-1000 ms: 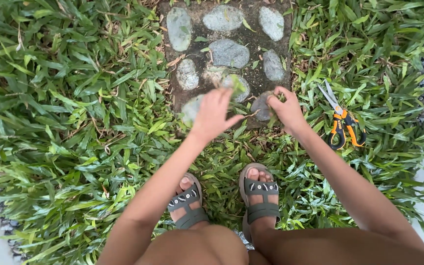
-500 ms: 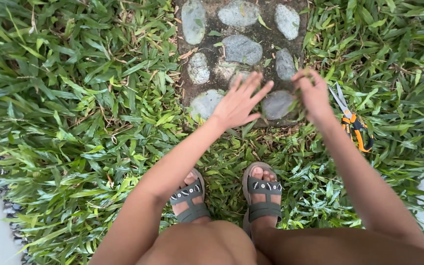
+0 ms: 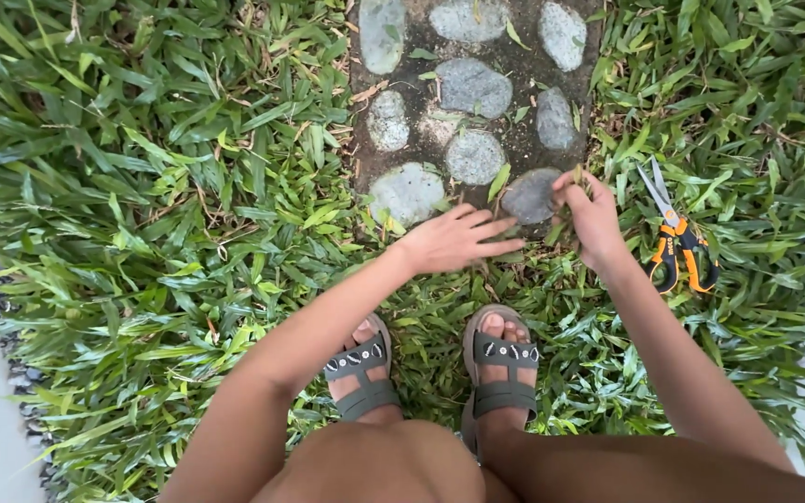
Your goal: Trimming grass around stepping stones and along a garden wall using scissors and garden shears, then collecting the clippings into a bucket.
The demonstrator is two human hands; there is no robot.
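Left hand (image 3: 454,240) lowered flat onto grass (image 3: 188,205), right hand (image 3: 591,216) pinching blades

Both hands low, left hand (image 3: 454,240) flat, fingers spread — right hand (image 3: 592,216) pinched shut

The left hand (image 3: 454,240) has dropped from above the stepping stone (image 3: 477,88) to its near edge, fingers flat; the right hand (image 3: 592,216) now pinches grass blades (image 3: 566,224) lower down.
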